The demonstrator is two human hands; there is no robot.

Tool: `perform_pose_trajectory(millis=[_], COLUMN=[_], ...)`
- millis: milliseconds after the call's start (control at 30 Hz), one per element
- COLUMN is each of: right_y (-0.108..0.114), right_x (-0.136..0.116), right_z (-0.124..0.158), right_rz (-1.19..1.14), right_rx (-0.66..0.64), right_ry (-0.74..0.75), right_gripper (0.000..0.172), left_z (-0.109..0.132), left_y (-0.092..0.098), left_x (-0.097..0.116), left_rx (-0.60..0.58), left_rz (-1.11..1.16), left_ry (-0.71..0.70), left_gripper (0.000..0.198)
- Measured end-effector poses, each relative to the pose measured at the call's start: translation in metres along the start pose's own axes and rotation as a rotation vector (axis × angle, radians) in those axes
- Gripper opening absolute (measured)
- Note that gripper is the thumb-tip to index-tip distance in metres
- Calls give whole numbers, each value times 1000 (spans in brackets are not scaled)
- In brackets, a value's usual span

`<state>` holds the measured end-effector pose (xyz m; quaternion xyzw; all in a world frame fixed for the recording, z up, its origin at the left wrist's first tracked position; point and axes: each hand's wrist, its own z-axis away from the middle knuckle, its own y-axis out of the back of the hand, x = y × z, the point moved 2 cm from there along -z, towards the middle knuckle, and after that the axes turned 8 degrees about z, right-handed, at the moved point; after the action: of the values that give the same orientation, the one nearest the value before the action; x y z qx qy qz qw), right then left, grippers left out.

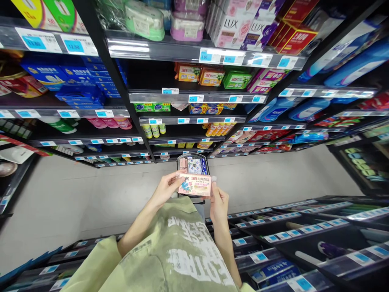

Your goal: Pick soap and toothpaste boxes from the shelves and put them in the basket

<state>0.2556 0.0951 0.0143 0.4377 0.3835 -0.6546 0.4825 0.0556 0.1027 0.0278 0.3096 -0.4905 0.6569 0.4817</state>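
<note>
A pink pack of soap (197,185) with a floral print and Chinese lettering is held level in front of my body, its printed face up. My left hand (168,187) grips its left end, the thumb lying across the top. At the opposite end, the fingers of my right hand (218,198) close on the pack's clear wrapping. Just beyond the pack, and partly covered by it, is a dark shopping basket (178,159). Inside lie pink packs (183,163) and white-and-blue packs (194,164).
Shelves ahead carry LUX boxes (232,26), orange soap packs (212,76) and a green pack (237,80). Blue boxes (82,95) stand to the left, blue detergent bottles (310,109) to the right. More shelving (273,259) rises close by my right arm. Grey floor (88,194) runs between.
</note>
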Motion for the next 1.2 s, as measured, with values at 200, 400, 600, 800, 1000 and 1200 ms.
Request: perform_pose_trajectory(millis=[200,400,600,800,1000,1200], right_y=[0,0,-1,-1,0,1], right_x=[3,3,0,-1,-1,1], right_z=[-2,-1,1,0,0,-2], right_rz=[-4,6,17,6,7,9], right_rx=[7,7,-4,5,1,2], right_ry=[5,4,0,-5,6,10], right_gripper=[47,47,47,46,46,47], left_z=[0,-2,-1,-2,-2,-2], left_y=[1,2,0,0,-2,-3], left_x=[-1,-4,0,0,-1,0], left_rx=[6,1,14,10,5,6], left_rz=[-6,-11,-13,-23,-29,-30], left_ry=[0,-5,1,5,0,1], left_gripper=[55,54,52,55,54,51])
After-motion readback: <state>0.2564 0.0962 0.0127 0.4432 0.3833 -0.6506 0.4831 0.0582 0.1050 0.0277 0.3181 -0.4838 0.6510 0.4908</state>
